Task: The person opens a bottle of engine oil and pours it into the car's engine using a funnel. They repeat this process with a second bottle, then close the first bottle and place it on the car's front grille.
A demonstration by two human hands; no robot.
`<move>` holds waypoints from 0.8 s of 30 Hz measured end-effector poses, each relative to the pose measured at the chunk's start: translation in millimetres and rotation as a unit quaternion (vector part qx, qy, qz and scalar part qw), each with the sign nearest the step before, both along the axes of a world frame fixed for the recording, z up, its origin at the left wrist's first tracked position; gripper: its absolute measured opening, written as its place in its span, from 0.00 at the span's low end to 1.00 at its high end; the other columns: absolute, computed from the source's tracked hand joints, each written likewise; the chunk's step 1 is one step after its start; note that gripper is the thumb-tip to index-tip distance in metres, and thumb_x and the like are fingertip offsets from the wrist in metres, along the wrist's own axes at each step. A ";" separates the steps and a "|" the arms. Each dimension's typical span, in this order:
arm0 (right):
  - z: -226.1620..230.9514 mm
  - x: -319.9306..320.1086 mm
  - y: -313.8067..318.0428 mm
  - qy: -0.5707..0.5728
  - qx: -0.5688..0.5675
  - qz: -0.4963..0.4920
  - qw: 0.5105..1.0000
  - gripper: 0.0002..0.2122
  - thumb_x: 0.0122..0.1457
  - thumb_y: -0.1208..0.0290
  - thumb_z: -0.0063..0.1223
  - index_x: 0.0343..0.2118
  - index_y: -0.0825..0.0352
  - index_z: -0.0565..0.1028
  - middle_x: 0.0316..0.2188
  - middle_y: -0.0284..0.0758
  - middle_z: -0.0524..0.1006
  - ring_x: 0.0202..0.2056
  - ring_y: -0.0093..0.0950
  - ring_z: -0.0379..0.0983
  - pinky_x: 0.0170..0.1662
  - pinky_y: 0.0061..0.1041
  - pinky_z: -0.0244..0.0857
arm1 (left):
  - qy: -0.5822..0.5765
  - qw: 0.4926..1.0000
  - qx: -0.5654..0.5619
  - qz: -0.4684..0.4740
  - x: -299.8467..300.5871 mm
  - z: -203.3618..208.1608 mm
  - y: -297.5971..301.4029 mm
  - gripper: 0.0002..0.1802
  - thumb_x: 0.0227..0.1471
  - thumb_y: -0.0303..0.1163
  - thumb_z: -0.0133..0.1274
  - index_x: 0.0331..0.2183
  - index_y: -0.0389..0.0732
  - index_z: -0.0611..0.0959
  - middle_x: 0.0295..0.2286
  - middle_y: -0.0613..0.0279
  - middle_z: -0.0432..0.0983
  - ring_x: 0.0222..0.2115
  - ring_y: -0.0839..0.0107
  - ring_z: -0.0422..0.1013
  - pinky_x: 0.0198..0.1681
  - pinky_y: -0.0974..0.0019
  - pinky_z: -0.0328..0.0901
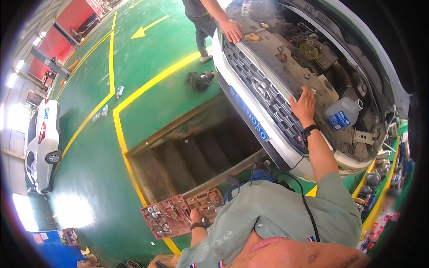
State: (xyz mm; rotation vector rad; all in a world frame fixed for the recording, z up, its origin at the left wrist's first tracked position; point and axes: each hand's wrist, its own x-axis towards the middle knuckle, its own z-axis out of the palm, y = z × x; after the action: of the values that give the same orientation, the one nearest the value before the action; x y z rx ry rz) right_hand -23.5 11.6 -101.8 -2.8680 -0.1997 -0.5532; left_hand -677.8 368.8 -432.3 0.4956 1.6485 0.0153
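My right hand [305,106] rests on the front edge of the car's engine bay, just behind the grille [261,85], with its fingers apart. Close to it stands a translucent plastic jug [346,112] with a blue label, tilted among the engine parts. Low in the picture my left hand [195,216] reaches to the red tool case [163,219], which lies spread open with several round metal sockets in it. The fingers of that hand are too small and partly hidden, so I cannot make out a grip.
A stepped service pit [196,152] opens in the green floor before the white car [286,156]. Across the bumper another person's hand [232,30] leans on the car. A black bag [199,81] and bottles [119,91] lie on the floor. Shelves [380,187] stand at the right.
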 end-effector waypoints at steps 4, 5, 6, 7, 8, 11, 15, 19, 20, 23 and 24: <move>-3.0 5.7 -7.0 -0.016 -0.018 0.002 1.000 0.33 0.59 0.53 0.62 0.60 0.71 0.66 0.61 0.46 0.69 0.64 0.45 0.61 0.69 0.44 0.53 | 0.001 0.998 0.069 -0.007 18.9 16.3 -11.9 0.11 0.57 0.32 0.48 0.37 0.33 0.76 0.29 0.49 0.75 0.30 0.51 0.80 0.30 0.50 0.76; -3.6 4.0 -6.6 -0.015 -0.015 0.001 1.000 0.33 0.59 0.53 0.62 0.60 0.71 0.66 0.61 0.46 0.69 0.64 0.46 0.61 0.68 0.44 0.54 | -0.022 0.995 0.099 -0.019 15.2 19.4 -14.4 0.14 0.58 0.35 0.47 0.37 0.33 0.76 0.29 0.49 0.77 0.29 0.52 0.80 0.29 0.50 0.75; -4.6 2.4 -7.0 -0.012 -0.015 0.001 1.000 0.33 0.59 0.53 0.62 0.60 0.71 0.66 0.61 0.46 0.69 0.64 0.45 0.61 0.68 0.44 0.54 | -0.024 0.996 0.089 0.017 11.6 22.1 -19.8 0.14 0.58 0.36 0.46 0.37 0.34 0.76 0.30 0.49 0.78 0.29 0.51 0.79 0.29 0.50 0.75; -5.7 2.0 -5.8 -0.008 -0.011 0.000 1.000 0.33 0.59 0.53 0.63 0.60 0.71 0.66 0.61 0.47 0.69 0.64 0.45 0.61 0.68 0.44 0.54 | -0.025 0.995 0.085 0.051 4.3 19.9 -18.7 0.15 0.58 0.37 0.46 0.37 0.34 0.77 0.31 0.49 0.78 0.29 0.51 0.79 0.29 0.50 0.75; -3.1 2.6 -3.5 -0.012 -0.008 -0.001 1.000 0.33 0.59 0.53 0.63 0.60 0.71 0.66 0.61 0.47 0.69 0.64 0.45 0.61 0.68 0.44 0.54 | -0.034 0.993 0.078 0.086 14.9 26.7 -17.4 0.15 0.59 0.38 0.45 0.38 0.35 0.77 0.31 0.49 0.79 0.29 0.51 0.79 0.29 0.49 0.74; 0.5 2.0 -3.4 -0.007 -0.006 0.000 1.000 0.33 0.59 0.53 0.62 0.60 0.71 0.66 0.61 0.47 0.69 0.64 0.45 0.61 0.68 0.44 0.54 | 0.011 0.990 0.115 0.081 18.2 34.5 -22.4 0.14 0.59 0.38 0.47 0.35 0.37 0.79 0.31 0.49 0.81 0.30 0.50 0.80 0.30 0.51 0.75; 1.3 0.6 -3.2 0.012 0.004 -0.004 1.000 0.32 0.59 0.53 0.62 0.60 0.71 0.66 0.62 0.46 0.68 0.65 0.45 0.61 0.68 0.44 0.54 | -0.018 0.990 0.105 0.096 0.8 14.6 -17.1 0.13 0.59 0.37 0.50 0.32 0.37 0.81 0.33 0.49 0.83 0.29 0.52 0.80 0.30 0.53 0.75; 1.6 0.7 -4.3 0.005 0.001 0.000 1.000 0.33 0.59 0.53 0.62 0.60 0.71 0.66 0.61 0.46 0.68 0.65 0.45 0.60 0.68 0.44 0.54 | -0.021 0.992 0.096 0.084 5.5 10.9 -16.1 0.12 0.60 0.37 0.52 0.34 0.37 0.80 0.29 0.53 0.80 0.25 0.55 0.79 0.25 0.55 0.71; 0.6 0.9 -4.4 0.005 0.005 0.000 1.000 0.33 0.59 0.53 0.62 0.60 0.71 0.66 0.61 0.46 0.68 0.65 0.46 0.60 0.69 0.44 0.54 | -0.042 0.991 0.100 0.077 5.4 11.2 -15.6 0.13 0.60 0.38 0.52 0.34 0.37 0.79 0.28 0.54 0.80 0.25 0.56 0.78 0.24 0.56 0.70; -0.3 0.9 -3.8 -0.004 0.011 0.000 1.000 0.32 0.59 0.53 0.62 0.59 0.71 0.66 0.61 0.46 0.69 0.65 0.45 0.61 0.68 0.44 0.53 | -0.054 0.990 0.112 0.060 11.8 16.6 -16.1 0.14 0.61 0.40 0.52 0.33 0.37 0.79 0.25 0.57 0.77 0.22 0.59 0.75 0.21 0.59 0.66; 0.0 0.8 -4.1 -0.009 0.010 0.000 1.000 0.32 0.59 0.53 0.62 0.59 0.71 0.66 0.61 0.46 0.69 0.64 0.45 0.61 0.68 0.44 0.54 | -0.024 0.992 0.114 0.056 20.8 24.3 -18.7 0.14 0.61 0.40 0.53 0.33 0.37 0.78 0.25 0.57 0.76 0.21 0.60 0.75 0.21 0.59 0.65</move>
State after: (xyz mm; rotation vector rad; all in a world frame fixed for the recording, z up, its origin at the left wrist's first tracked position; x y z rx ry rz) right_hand -22.7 7.5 -101.7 -2.8447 -0.1952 -0.5778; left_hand -657.0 350.0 -408.0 0.5707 1.6344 0.3004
